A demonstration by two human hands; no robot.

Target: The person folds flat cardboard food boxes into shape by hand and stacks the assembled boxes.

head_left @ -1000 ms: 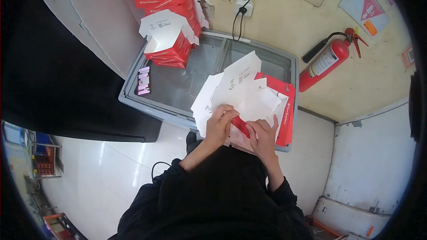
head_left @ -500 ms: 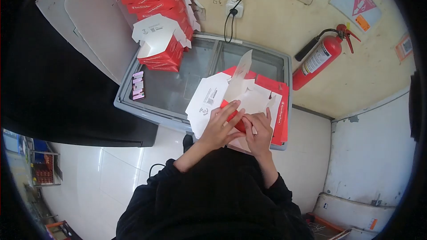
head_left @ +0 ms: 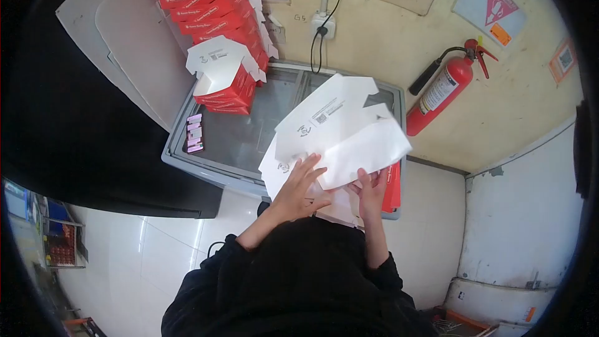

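Observation:
A partly folded paper food box [head_left: 355, 131] is raised at a tilt before me, its white printed lid flap towards the upper left. My right hand [head_left: 371, 193] pinches the near edge of this box, thumb underneath partly hidden. Fingers spread, my left hand [head_left: 299, 190] rests against the box's lower left corner. Beneath lie flat box blanks, with a white printed flap [head_left: 269, 165] showing at the left and a red edge [head_left: 393, 188] at the right.
The glass-topped chest freezer [head_left: 234, 156] bears a phone [head_left: 194, 133] and a short stack of red boxes [head_left: 228, 90]. Behind stands a taller stack of nested red boxes [head_left: 212, 9]. A fire extinguisher [head_left: 443, 90] hangs on the wall, near a plugged-in cable [head_left: 321, 29].
The box has been lifted and tipped, so its white walls and lid flap now face up. My right hand has shifted to its near edge; my left hand's fingers have spread.

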